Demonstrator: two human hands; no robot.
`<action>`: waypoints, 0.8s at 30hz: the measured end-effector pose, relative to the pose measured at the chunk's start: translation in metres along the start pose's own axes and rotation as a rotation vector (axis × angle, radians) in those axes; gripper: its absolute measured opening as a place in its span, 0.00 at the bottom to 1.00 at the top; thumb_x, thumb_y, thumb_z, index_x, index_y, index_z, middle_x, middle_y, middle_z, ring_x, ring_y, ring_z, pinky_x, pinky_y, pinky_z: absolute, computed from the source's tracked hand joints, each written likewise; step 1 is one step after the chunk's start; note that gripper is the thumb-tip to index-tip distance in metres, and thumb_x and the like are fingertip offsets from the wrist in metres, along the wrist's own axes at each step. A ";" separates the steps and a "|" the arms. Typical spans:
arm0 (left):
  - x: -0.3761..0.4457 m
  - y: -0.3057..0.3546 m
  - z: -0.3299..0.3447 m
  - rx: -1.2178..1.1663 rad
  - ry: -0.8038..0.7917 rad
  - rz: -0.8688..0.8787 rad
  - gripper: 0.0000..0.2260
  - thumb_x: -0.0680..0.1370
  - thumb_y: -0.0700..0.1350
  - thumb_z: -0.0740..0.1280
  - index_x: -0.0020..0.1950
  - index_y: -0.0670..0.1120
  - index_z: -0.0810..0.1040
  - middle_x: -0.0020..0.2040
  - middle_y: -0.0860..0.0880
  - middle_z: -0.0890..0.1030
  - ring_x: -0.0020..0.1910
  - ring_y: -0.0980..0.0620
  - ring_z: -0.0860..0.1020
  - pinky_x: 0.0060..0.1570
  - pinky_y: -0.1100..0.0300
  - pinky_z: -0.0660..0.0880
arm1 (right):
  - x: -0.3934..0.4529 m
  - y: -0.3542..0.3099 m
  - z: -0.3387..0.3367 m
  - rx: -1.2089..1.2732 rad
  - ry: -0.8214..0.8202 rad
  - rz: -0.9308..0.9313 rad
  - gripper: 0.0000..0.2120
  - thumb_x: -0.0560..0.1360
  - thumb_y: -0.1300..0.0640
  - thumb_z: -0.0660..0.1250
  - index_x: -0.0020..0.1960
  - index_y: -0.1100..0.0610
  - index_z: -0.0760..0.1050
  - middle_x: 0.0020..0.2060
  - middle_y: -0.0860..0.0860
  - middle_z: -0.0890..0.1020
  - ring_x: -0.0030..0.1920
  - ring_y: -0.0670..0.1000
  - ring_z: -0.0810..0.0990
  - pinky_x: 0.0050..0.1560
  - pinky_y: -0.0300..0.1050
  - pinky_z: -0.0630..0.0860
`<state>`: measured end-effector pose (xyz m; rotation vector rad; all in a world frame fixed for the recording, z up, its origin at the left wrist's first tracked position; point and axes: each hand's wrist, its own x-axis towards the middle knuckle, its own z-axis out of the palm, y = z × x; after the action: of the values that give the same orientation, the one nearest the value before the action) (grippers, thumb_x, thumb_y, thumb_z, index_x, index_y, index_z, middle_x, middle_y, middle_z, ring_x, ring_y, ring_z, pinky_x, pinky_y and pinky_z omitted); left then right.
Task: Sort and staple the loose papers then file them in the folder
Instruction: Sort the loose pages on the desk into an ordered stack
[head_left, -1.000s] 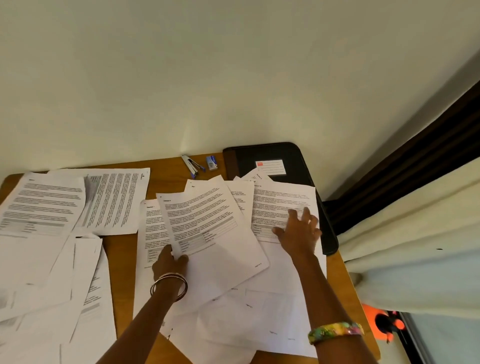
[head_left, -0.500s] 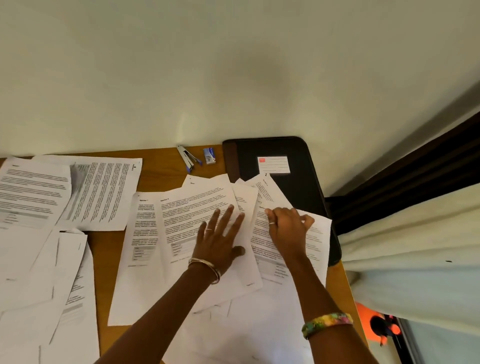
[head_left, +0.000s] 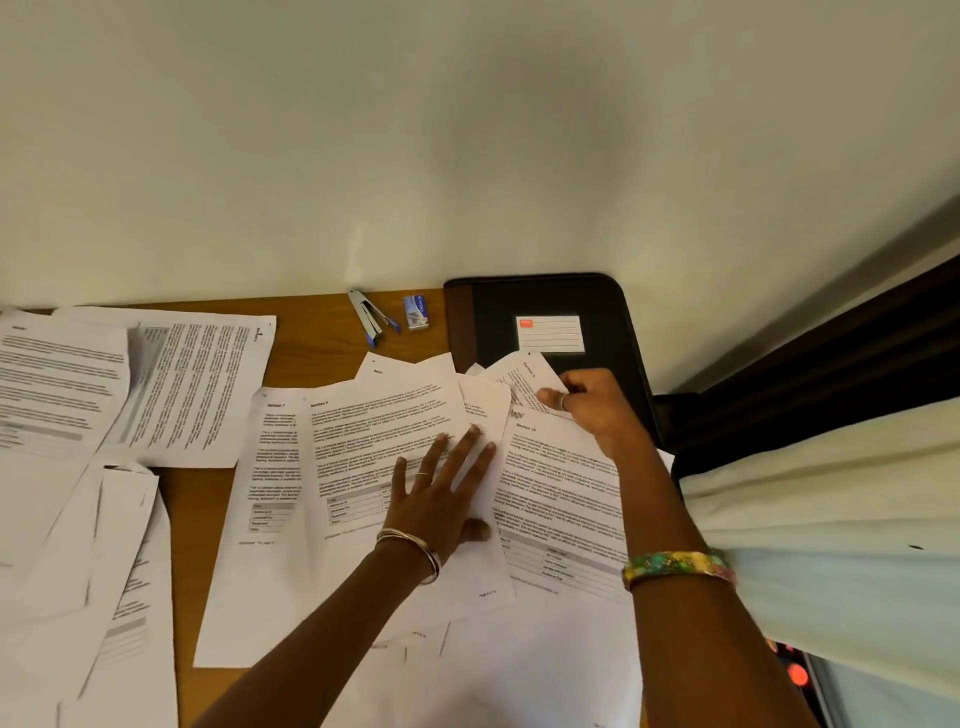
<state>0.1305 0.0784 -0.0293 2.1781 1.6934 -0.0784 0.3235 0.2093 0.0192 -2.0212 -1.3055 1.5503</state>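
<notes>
Loose printed papers (head_left: 363, 447) lie fanned across the wooden desk (head_left: 311, 353). My left hand (head_left: 441, 493) lies flat with spread fingers, pressing on the top sheet in the middle. My right hand (head_left: 592, 405) is further back at the right, fingers curled, pinching the corner of a sheet headed "Section 3" (head_left: 524, 379) that lies partly on the black folder (head_left: 545, 301). A "Section 10" sheet (head_left: 561, 478) runs under my right forearm. A small stapler (head_left: 370, 314) and a box of staples (head_left: 415, 312) rest by the wall.
More printed sheets (head_left: 171, 379) cover the desk's left side, with blank-looking pages (head_left: 78, 571) nearer me. A pale wall rises right behind the desk. A cream curtain (head_left: 831, 519) and a dark frame stand at the right edge.
My right hand moved back toward the folder and took hold of a sheet's corner. My left hand stays flat on the middle sheet.
</notes>
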 end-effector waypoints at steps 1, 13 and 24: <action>0.000 0.000 -0.001 -0.004 0.008 0.002 0.45 0.70 0.61 0.68 0.73 0.58 0.38 0.77 0.51 0.44 0.76 0.43 0.49 0.66 0.32 0.52 | -0.006 -0.001 -0.004 0.052 -0.022 -0.009 0.06 0.73 0.55 0.70 0.50 0.53 0.79 0.43 0.51 0.85 0.39 0.52 0.85 0.48 0.57 0.81; 0.035 -0.002 -0.046 -0.289 0.420 -0.068 0.28 0.67 0.51 0.75 0.65 0.56 0.72 0.71 0.47 0.68 0.72 0.41 0.62 0.66 0.38 0.54 | -0.039 -0.007 -0.022 -0.401 -0.431 -0.241 0.11 0.68 0.61 0.75 0.47 0.48 0.83 0.54 0.43 0.79 0.53 0.49 0.80 0.54 0.47 0.79; 0.009 0.007 -0.037 -0.941 0.390 -0.237 0.20 0.72 0.34 0.70 0.63 0.45 0.74 0.62 0.56 0.71 0.58 0.64 0.72 0.47 0.73 0.73 | -0.003 -0.014 0.049 -0.724 0.120 -0.191 0.25 0.66 0.45 0.74 0.59 0.49 0.70 0.54 0.50 0.77 0.59 0.52 0.74 0.65 0.59 0.61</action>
<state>0.1330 0.0976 0.0038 1.3249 1.6651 0.9363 0.2736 0.2006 0.0120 -2.2211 -2.1496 0.9186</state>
